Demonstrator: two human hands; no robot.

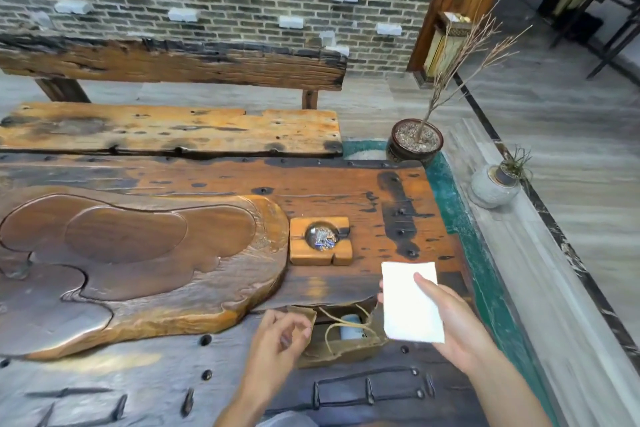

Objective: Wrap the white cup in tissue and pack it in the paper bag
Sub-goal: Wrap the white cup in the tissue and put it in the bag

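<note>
A brown paper bag [346,350] stands open on the wooden table near its front edge, its string handles hanging inside. Down in the bag I see a white cup [350,326], partly hidden by the handles. My left hand [280,340] pinches the bag's left rim. My right hand [453,326] holds a folded white tissue [408,302] upright just right of the bag's opening, thumb on its front face.
A carved wooden tea tray [138,263] fills the table's left. A small wooden block with a glass ball [320,239] sits behind the bag. A pot with dry twigs [415,142] and a small grey vase [495,184] stand beyond the table's right end.
</note>
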